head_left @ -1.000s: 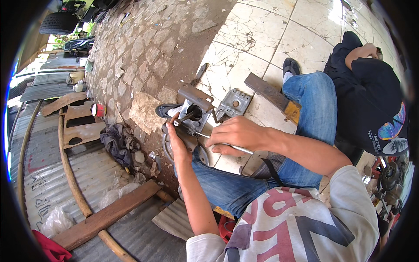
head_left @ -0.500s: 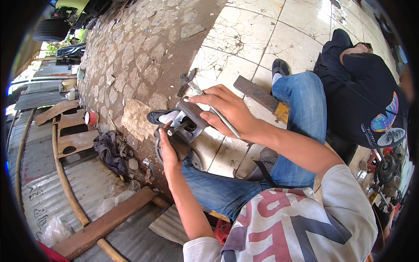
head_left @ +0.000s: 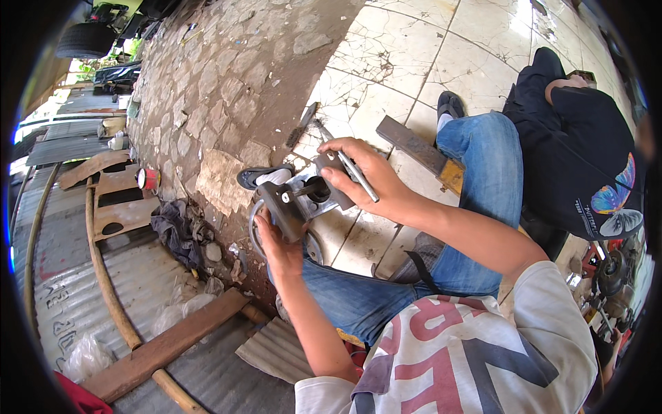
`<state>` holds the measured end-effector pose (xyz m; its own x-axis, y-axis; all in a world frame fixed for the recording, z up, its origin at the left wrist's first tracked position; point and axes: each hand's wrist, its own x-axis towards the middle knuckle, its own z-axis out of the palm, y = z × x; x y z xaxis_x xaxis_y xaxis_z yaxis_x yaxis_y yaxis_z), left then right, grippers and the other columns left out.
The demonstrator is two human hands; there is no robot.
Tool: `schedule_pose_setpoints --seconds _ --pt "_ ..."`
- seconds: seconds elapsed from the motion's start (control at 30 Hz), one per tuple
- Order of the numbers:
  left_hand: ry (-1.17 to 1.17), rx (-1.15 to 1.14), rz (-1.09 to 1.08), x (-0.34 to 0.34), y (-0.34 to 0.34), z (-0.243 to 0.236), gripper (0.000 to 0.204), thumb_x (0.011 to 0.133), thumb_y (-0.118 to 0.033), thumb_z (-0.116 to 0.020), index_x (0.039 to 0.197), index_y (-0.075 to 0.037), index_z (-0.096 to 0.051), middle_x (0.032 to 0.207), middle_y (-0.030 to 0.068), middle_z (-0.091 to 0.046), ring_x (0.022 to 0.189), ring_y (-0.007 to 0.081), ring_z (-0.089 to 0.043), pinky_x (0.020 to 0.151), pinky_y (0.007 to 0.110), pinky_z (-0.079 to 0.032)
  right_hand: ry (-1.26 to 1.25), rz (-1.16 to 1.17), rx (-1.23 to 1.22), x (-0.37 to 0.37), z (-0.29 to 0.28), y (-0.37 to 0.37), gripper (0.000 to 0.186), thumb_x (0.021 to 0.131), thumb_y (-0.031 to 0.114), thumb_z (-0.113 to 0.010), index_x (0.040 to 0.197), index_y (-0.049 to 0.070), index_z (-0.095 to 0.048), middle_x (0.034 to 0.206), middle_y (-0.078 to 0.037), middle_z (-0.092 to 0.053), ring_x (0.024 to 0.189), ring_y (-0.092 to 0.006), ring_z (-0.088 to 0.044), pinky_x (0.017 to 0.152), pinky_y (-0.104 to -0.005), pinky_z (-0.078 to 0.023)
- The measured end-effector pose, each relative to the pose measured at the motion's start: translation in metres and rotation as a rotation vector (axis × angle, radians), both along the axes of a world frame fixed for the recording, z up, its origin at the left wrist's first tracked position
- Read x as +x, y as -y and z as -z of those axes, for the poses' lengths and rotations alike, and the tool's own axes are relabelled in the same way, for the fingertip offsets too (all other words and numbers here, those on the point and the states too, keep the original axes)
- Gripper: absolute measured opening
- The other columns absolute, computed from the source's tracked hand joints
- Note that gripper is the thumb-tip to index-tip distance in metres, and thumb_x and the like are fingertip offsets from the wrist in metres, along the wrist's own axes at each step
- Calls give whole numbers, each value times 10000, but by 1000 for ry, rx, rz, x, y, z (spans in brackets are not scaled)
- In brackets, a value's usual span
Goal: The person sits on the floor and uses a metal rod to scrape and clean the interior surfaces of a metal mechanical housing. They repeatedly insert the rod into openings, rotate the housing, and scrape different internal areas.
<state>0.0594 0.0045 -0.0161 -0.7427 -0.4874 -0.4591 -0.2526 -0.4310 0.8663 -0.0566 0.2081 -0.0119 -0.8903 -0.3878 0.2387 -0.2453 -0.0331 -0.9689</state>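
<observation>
A dark grey metal part [head_left: 286, 210], two blocky pieces with a pin and a round dark opening between them, is held over my lap. My left hand [head_left: 281, 252] grips its near left end from below, thumb and fingers around it. At the far right block, my right hand [head_left: 369, 172] closes its fingertips on the part. That same hand also keeps a slim silver-handled brush [head_left: 358, 181] between its fingers, its dark bristled tip pointing away from me. Below the part shows a metal ring [head_left: 314, 248], partly hidden.
A black-bristled brush [head_left: 301, 125] lies on the floor beyond my hands. To the right is a rusty metal bar [head_left: 412, 145] with a yellow end. A person in black [head_left: 579, 152] sits at the right. Corrugated sheets [head_left: 103, 290] and a wooden plank [head_left: 169, 341] fill the left.
Between my hands the metal part has turned, so more of its left block's face shows. My right hand has shifted slightly right, still with the silver-handled brush.
</observation>
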Motion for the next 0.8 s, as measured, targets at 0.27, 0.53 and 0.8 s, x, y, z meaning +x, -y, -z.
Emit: schedule_pose_setpoints --seconds 0.27,0.53,0.8 --pt "-279 -42 -58 -2 -34 27 744 988 -616 -452 1523 -112 -334 1530 102 -397 1397 280 -379 1136 519 -293 133 -3 -23 8 -3 5 387 959 264 -629 1231 0 -551 1155 -191 -630 1113 -339 -599 954 -408 -461" --pt "-136 -42 -123 -22 -13 16 649 1013 -557 -450 1479 -107 -407 1464 105 -481 1344 270 -450 1120 506 -306 61 35 -25 20 11 16 407 971 280 -610 1269 20 -511 1102 -166 -573 1010 -249 -560 882 -372 -451" --pt "-25 -49 -125 -33 -6 16 646 975 -576 -526 1436 -127 -468 1372 93 -556 1249 246 -524 1030 468 -392 55 60 14 16 -2 12 421 941 268 -652 1252 4 -547 1121 -190 -598 1089 -322 -521 948 -417 -421"
